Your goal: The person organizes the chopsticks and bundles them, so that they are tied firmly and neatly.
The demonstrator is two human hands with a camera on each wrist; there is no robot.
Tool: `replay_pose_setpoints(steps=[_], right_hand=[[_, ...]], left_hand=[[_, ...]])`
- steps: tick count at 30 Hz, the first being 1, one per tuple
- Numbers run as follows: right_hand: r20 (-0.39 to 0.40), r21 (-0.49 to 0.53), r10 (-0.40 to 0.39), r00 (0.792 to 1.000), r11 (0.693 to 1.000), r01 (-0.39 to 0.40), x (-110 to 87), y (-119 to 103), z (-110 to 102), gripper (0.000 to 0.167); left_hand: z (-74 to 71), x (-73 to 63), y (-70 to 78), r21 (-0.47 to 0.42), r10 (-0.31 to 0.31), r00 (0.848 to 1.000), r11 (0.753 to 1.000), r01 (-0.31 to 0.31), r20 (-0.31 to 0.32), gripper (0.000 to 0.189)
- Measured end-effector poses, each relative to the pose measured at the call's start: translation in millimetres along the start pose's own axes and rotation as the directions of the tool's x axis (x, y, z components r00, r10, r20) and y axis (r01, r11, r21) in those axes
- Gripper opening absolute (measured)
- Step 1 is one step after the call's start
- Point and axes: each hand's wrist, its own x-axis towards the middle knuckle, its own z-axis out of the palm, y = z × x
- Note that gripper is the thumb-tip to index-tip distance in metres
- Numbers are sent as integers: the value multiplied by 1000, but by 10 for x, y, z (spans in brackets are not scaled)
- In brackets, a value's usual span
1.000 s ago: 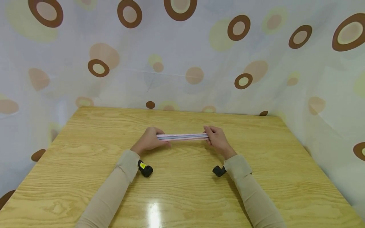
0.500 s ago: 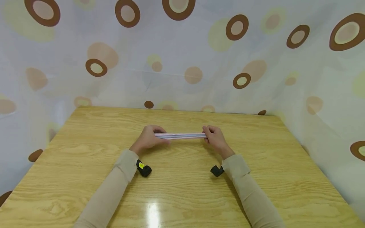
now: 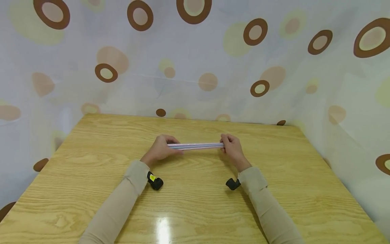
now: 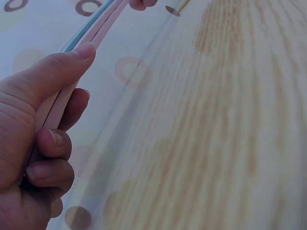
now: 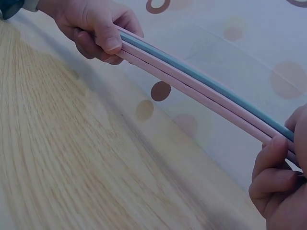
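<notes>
A bundle of slim, long sticks, pink and teal, stretches nearly level between my two hands above the table. My left hand grips its left end, thumb lying along the sticks and fingers curled beneath, as the left wrist view shows. At the opposite end, my right hand pinches the bundle between thumb and fingers. In the right wrist view the pink and teal sticks lie side by side, pressed close together. Both ends of the bundle are mostly hidden inside the hands.
Beneath the hands spreads a wood-grain table. A white curtain with brown and yellow oval prints stands along its back and sides. A black wrist camera sits at the left cuff, another black camera at the right.
The head view shifts slightly from frame to frame. Both hands keep hold of the bundle, which stays nearly level with little change in position.
</notes>
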Motion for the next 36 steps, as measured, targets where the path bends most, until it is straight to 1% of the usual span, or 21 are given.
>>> replay_pose_setpoints(steps=[3,6,8,10,12,14,15,17,19,21,23,24,26,27,29,31,33,36], right_hand=[[19,9,32,999,999,-32,8,-2,-48,39],[12,-4,43,999,999,-43,38,-12,-112,43],[-10,-8,51,999,999,-51,67,-23,-158,46],[-50,-11,61,997,998,-62,92,-36,-207,46],[-92,-28,69,993,997,-72,106,-42,-258,43],[-128,-100,59,990,992,-72,103,-42,-309,41],[-142,-175,44,989,982,-69,96,-35,-340,41],[-147,-328,18,989,942,-66,83,-8,-415,39],[-101,-484,7,995,873,-56,69,30,-504,37],[-22,-590,-3,1000,807,-10,78,85,-601,34],[87,-624,-7,996,779,60,88,140,-694,31],[143,-633,-17,990,767,105,94,169,-741,31],[234,-627,-48,971,756,188,105,222,-823,30],[279,-620,-65,958,750,231,103,235,-859,29],[346,-599,-88,934,746,292,98,265,-922,27],[378,-596,-111,919,731,333,103,284,-949,24],[395,-596,-133,909,716,364,108,289,-957,20],[397,-600,-164,903,698,391,124,303,-959,18]], left_hand=[[9,3,8,1,0,1000,1000,0,1,29],[-2,2,13,5,0,1000,1000,0,-15,31],[-18,-1,13,-3,-5,999,1000,4,-34,31],[-33,-1,14,-19,0,999,1000,-1,-47,30],[-38,8,10,-34,6,999,999,-8,-46,29],[-36,11,15,-37,15,999,999,-16,-37,28],[-32,11,20,-31,20,999,999,-21,-33,29],[-23,9,25,-24,22,999,999,-23,-27,29],[-15,4,26,-19,23,999,1000,-23,-26,30],[-9,0,21,-24,23,999,999,-23,-27,30],[-5,-1,15,-31,17,999,999,-18,-27,31],[-4,-4,13,-31,17,1000,999,-17,-25,31],[-1,-6,11,-30,16,1000,999,-17,-21,31],[1,-8,13,-30,17,1000,999,-17,-19,31],[5,-10,10,-23,21,1000,999,-22,-14,31],[7,-15,14,-15,23,1000,1000,-23,-10,30],[9,-19,19,-12,23,1000,1000,-23,-9,29],[11,-19,29,-5,24,1000,1000,-24,-10,29]])
